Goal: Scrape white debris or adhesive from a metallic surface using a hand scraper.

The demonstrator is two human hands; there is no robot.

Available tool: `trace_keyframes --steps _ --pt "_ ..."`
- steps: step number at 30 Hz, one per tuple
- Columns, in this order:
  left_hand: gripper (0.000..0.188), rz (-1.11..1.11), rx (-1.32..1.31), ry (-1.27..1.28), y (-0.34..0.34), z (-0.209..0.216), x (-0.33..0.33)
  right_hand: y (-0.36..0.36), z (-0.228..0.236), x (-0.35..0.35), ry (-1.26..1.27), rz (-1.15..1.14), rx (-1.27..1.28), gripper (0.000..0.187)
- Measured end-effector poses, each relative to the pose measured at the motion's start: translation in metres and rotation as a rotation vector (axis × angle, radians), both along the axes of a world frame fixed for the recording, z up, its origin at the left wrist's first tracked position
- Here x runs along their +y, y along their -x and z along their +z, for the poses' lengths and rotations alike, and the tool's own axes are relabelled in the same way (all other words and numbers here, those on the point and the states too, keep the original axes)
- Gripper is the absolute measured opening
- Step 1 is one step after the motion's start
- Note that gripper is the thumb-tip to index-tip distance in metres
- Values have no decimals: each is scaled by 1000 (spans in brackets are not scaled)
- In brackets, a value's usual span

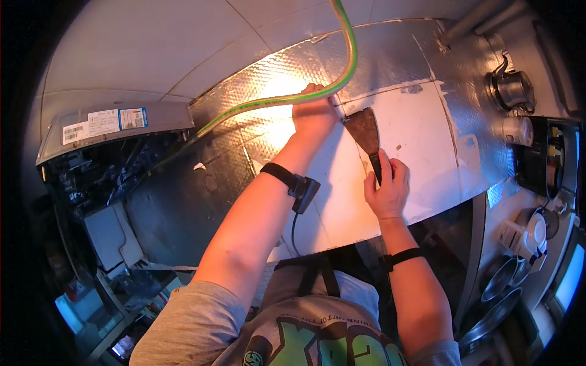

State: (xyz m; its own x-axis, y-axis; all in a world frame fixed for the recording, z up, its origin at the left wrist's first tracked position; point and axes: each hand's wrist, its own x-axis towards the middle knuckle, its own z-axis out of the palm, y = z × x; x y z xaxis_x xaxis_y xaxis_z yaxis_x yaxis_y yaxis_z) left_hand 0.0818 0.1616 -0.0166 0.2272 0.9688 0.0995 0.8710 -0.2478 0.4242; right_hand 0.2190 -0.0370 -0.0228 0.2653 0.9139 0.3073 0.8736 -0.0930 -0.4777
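Observation:
My right hand (390, 186) grips a scraper (364, 131) by its black handle. Its wide, rust-brown blade points away from me and lies close to the torn edge of the silver foil sheet (390, 53). My left hand (314, 119) is curled closed to the left of the blade, on the brightly lit patch near that foil edge. A green-striped hose (349, 58) passes across its knuckles, and what its fingers hold, if anything, is hidden. Beneath both hands is a bare white worktop surface (421, 146) with foil remnants and stains.
A metal-cased appliance (116, 122) with paper labels stands at the left. Along the right are a metal kettle (514, 90), a white tub (517, 130), a black appliance (540, 158) and pans (497, 317). A cable (294, 235) hangs from the device on my left wrist.

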Motion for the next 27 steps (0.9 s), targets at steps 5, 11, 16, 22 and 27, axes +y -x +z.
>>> trace_keyframes --steps 5,11,16,22,27 --pt "10 35 10 -11 2 -2 0 -1 2 -1 3 3 8 54" --pt "12 183 -52 167 7 -3 -4 0 1 0 -1 4 17 55" --pt "21 339 -254 316 39 14 2 0 2 0 7 -6 2 55" --pt "31 22 129 16 11 10 2 2 -1 -1 17 -8 -31 56" --pt "27 47 42 72 0 -6 6 3 -2 0 24 -8 -43 56"
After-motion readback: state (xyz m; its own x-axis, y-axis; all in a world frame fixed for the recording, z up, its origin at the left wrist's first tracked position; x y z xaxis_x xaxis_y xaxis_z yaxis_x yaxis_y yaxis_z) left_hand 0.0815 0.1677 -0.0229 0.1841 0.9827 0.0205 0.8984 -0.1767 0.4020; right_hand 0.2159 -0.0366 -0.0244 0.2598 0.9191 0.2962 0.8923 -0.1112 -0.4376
